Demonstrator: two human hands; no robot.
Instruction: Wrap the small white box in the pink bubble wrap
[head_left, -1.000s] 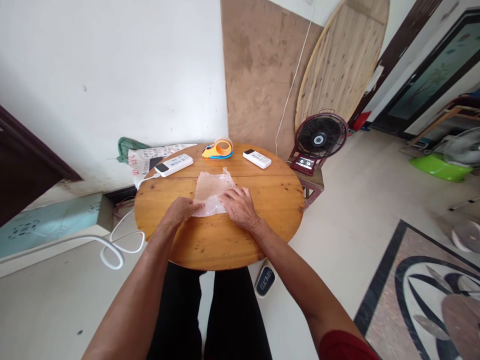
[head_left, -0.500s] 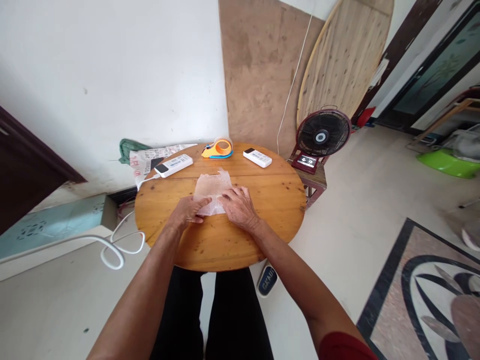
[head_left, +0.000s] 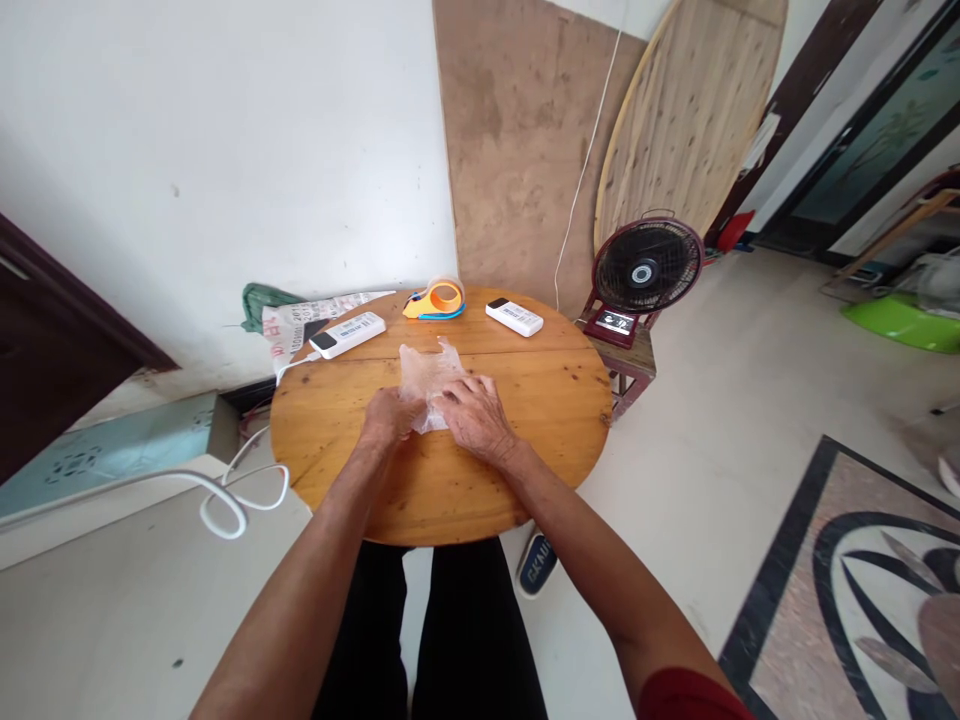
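Note:
A crumpled, see-through piece of bubble wrap [head_left: 427, 370] lies on the round wooden table [head_left: 525, 440] in front of me. My left hand [head_left: 390, 415] is closed on its lower left edge, the fingers folding that side inward. From the right, my right hand [head_left: 474, 415] lies over the lower right part, fingers bent and gripping the film, its thumb close to my left fingertips. Whether anything is inside the wrap cannot be made out.
Behind the wrap sit an orange tape dispenser [head_left: 436, 300] and a white power bank [head_left: 514, 317]. Another white power bank [head_left: 349, 335], with a cable plugged in, lies at the left. A fan [head_left: 646, 270] stands on a stool [head_left: 637, 355] at the right.
My left hand has moved right, bringing the left edge of the bubble wrap inward, so the wrap is narrower. My right hand has stayed nearly in place.

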